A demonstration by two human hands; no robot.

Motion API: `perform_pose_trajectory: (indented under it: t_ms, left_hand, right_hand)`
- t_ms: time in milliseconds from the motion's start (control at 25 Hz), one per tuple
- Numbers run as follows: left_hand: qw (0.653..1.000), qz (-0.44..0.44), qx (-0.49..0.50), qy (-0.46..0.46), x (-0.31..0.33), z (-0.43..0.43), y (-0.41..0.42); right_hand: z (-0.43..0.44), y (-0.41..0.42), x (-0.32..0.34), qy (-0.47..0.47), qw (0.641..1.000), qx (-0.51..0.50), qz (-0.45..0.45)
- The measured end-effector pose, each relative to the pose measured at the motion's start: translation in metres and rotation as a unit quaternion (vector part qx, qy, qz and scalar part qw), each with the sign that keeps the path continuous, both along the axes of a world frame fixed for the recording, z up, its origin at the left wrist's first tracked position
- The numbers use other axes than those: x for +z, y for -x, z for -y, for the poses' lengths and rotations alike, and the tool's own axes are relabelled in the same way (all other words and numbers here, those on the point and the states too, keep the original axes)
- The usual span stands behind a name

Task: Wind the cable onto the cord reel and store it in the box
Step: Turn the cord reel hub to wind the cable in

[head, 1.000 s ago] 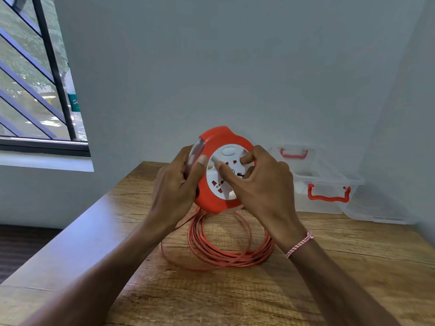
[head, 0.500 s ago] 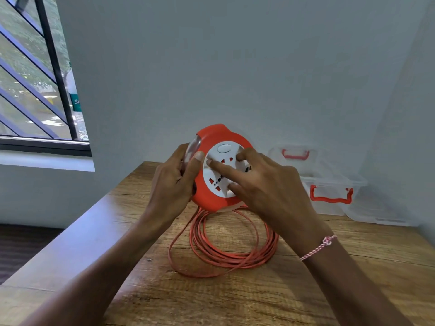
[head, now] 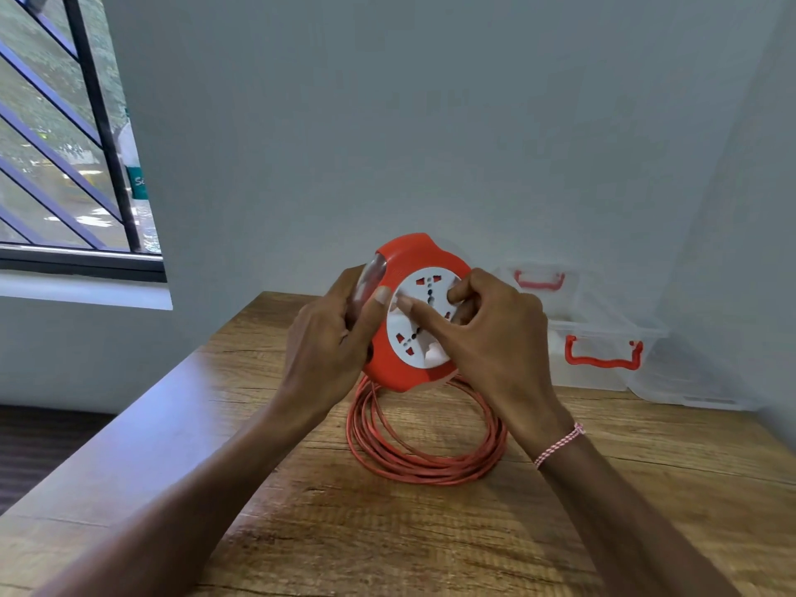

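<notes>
An orange cord reel [head: 400, 269] with a white socket face [head: 424, 321] is held upright above the table. My left hand [head: 329, 344] grips its left edge, thumb on the orange rim. My right hand [head: 491, 342] is on the white face, fingers curled into it. An orange cable [head: 424, 458] hangs from the reel's underside and lies in loose loops on the wooden table [head: 387, 540] below. A clear plastic box [head: 598, 355] with red handles stands open at the back right.
The box's clear lid [head: 689, 381] leans beside it against the right wall. A grey wall rises just behind the table. A barred window [head: 64, 135] is at the left, with the table's left edge dropping to dark floor.
The white socket face has turned on the reel, its holes now in a different place. My right hand shifted round with it. The loose loops on the table look a little smaller.
</notes>
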State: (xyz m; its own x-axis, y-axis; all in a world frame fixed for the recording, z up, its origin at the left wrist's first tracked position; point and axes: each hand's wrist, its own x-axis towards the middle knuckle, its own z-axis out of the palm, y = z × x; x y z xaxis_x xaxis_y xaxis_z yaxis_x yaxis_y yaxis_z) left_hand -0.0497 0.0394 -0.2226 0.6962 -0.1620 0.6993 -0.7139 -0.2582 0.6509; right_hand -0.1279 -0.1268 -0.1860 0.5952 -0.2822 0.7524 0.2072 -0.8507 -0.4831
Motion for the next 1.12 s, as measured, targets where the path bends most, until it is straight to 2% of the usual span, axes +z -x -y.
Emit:
perform_pose_trajectory:
  t_ms: [120, 240, 320, 400, 480, 560, 600, 680, 760, 800, 880, 960, 1040, 1120]
  left_hand:
    - [1.000, -0.010, 0.005, 0.009, 0.002, -0.002, -0.002]
    - [0.999, -0.015, -0.006, 0.032, 0.005, -0.004, -0.003]
    - [0.999, -0.020, -0.017, 0.042, 0.006, -0.005, -0.003]
    - [0.999, -0.018, -0.026, 0.040, 0.005, -0.005, -0.003]
    - [0.999, -0.012, -0.022, 0.039, 0.004, -0.004, -0.001]
    - [0.999, 0.003, -0.017, 0.040, 0.003, -0.003, -0.001]
    - [0.999, 0.009, -0.015, 0.038, 0.003, -0.002, -0.001]
    - [0.999, 0.017, -0.015, 0.024, 0.001, 0.000, 0.000]
    - [1.000, 0.014, -0.020, 0.018, -0.001, 0.002, 0.002]
    - [1.000, 0.014, -0.020, 0.019, -0.001, 0.003, 0.002]
    - [0.999, 0.016, -0.010, 0.027, -0.001, 0.002, 0.001]
    - [0.999, 0.007, -0.005, 0.048, 0.001, 0.000, -0.002]
    - [0.998, -0.011, -0.008, 0.063, 0.003, -0.003, -0.004]
    - [0.998, -0.020, -0.005, 0.059, 0.004, -0.005, -0.005]
  right_hand:
    - [0.016, 0.004, 0.000, 0.183, 0.981, 0.008, 0.060]
    - [0.030, 0.006, 0.002, 0.375, 0.927, 0.020, 0.027]
    - [0.029, 0.005, 0.000, 0.446, 0.895, -0.017, 0.013]
    - [0.025, 0.006, -0.002, 0.459, 0.887, -0.046, 0.027]
    - [0.021, 0.008, -0.002, 0.440, 0.895, -0.054, 0.052]
    - [0.014, 0.009, -0.001, 0.379, 0.922, -0.046, 0.062]
    - [0.009, 0.008, -0.002, 0.319, 0.945, -0.040, 0.061]
    - [-0.001, 0.005, -0.003, 0.134, 0.990, -0.014, 0.036]
    - [-0.004, 0.000, -0.003, -0.018, 1.000, 0.007, 0.001]
    - [-0.003, -0.001, -0.003, -0.037, 0.999, 0.009, -0.002]
    - [0.005, 0.000, -0.004, 0.032, 0.999, 0.009, 0.033]
    - [0.015, 0.002, -0.002, 0.158, 0.985, 0.024, 0.067]
    - [0.026, 0.002, -0.002, 0.297, 0.953, 0.034, 0.050]
    - [0.032, 0.001, -0.005, 0.419, 0.908, -0.003, 0.029]
